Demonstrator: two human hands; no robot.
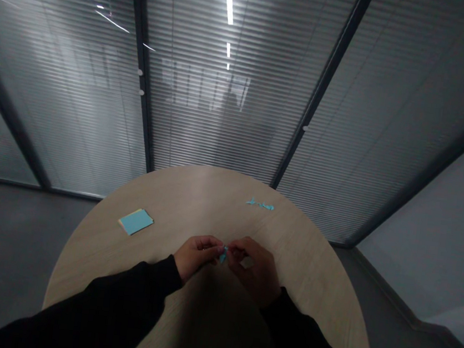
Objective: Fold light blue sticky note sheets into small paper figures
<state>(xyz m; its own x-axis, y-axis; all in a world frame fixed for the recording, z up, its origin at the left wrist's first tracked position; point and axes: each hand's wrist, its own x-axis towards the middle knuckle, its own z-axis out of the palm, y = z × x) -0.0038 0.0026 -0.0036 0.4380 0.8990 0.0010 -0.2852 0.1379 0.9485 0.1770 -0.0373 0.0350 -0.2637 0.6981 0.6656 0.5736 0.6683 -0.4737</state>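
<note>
Pinching a small, crumpled light-blue piece that looks like paper [223,255], the left hand [197,255] is holding it between thumb and forefinger, the grip narrow and closed on it. The right hand [255,269] is meeting it from the other side, its thumb and forefinger also drawn together on the piece, the fingertips of both hands almost touching. The blue piece itself is hanging between them, low over the near middle of a round, pale wood-grained table [203,207]; its folds are showing too small to make out. Long black sleeves [126,296] are covering both forearms down to the wrists. Beyond the right hand, near the table's far edge, a thin, ragged line of light-blue scraps [269,207] is lying on the wood. Over on the left, well apart from the hands, a flat square stack of paper sheets [136,222] is resting at an angle, light blue on top with a yellowish edge peeking out beneath. Dark-framed glass panels with grey horizontal blinds [222,145] are standing behind the table, reflecting bright strips of light
</note>
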